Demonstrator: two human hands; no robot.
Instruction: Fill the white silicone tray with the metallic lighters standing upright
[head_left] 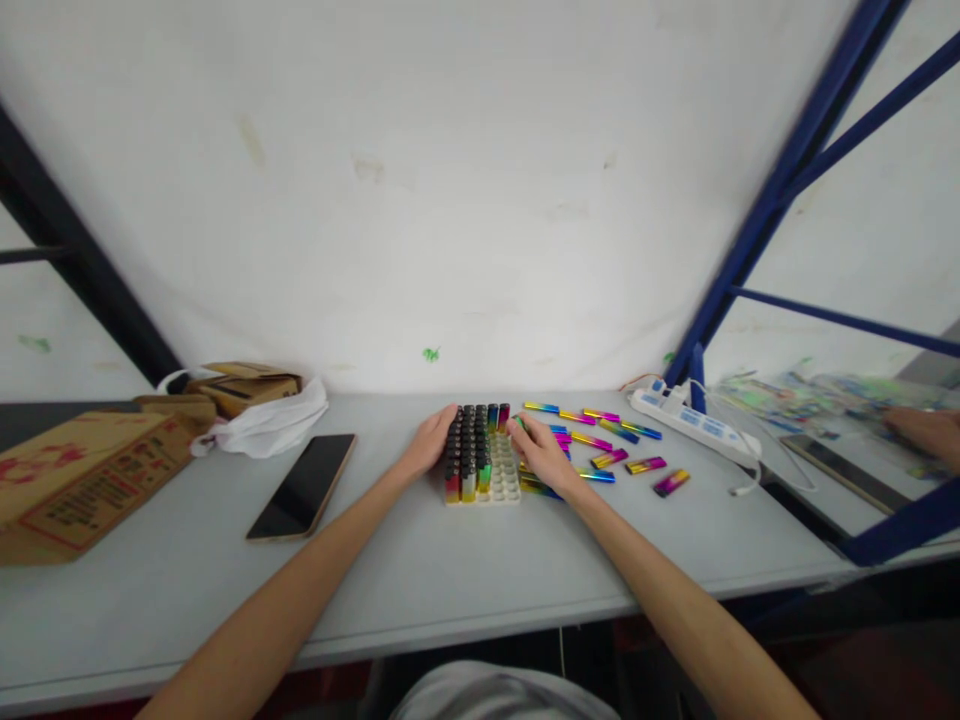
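A white tray (pixel 511 487) with rows of round holes sits on the table in front of me. Slim pieces with black tops, which look like lighters (pixel 469 440), stand upright in its left and middle rows. Bare holes show along its right side and near corner. My left hand (pixel 431 442) lies against the tray's left side, its fingers curled along the row of lighters. Over the right side of the tray, my right hand (pixel 541 452) is closed in a pinch on what seems to be a lighter, mostly hidden by the fingers. Loose shiny rainbow-coloured lighters (pixel 592 441) lie scattered to its right.
On the left are a dark-screened phone (pixel 304 487), a white plastic bag (pixel 274 423) and cardboard boxes (pixel 97 470). A white power strip (pixel 697 425) with cables lies right, by a blue metal frame (pixel 739 260). Another person's hand (pixel 926 432) is at far right.
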